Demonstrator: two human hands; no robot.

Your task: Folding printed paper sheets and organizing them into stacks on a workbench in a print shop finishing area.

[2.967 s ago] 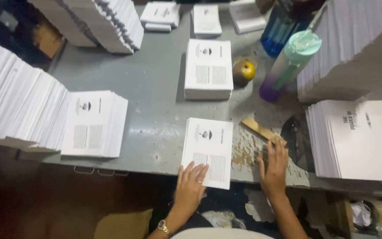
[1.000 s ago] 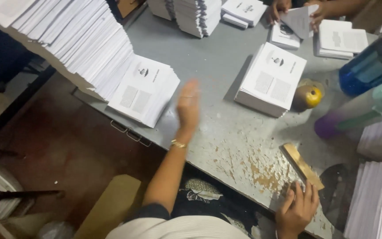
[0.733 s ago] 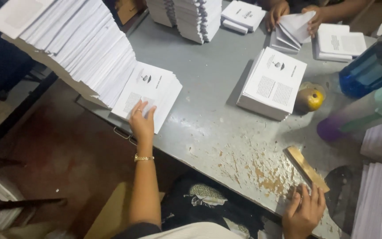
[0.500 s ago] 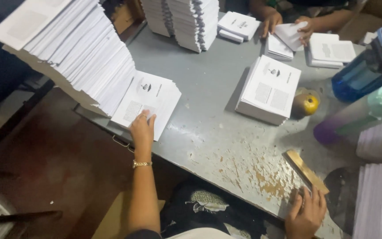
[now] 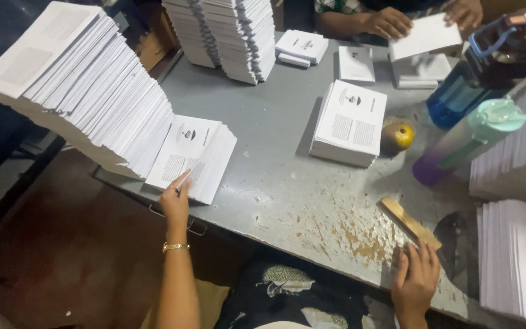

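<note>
My left hand (image 5: 176, 200) reaches out to the left and rests its fingertips on the near edge of the top printed sheet (image 5: 190, 155) of a fanned pile of white sheets (image 5: 86, 91). That pile slopes up to the far left. My right hand (image 5: 416, 281) lies flat, fingers spread, on the near edge of the grey table (image 5: 275, 183), just below a flat wooden strip (image 5: 408, 222). Neither hand holds anything.
A second printed stack (image 5: 351, 122) sits mid-table beside a yellow round object (image 5: 397, 136). A blue bottle (image 5: 458, 91) and a teal-capped purple bottle (image 5: 467, 143) stand right. Tall paper stacks (image 5: 226, 36) are behind, more stacks (image 5: 518, 256) right. A co-worker's hands (image 5: 391, 21) handle sheets opposite.
My left hand left the sheet in front of me, swung left and settled on the fanned pile's top sheet. The right hand stayed by the wooden strip. The view turned left.
</note>
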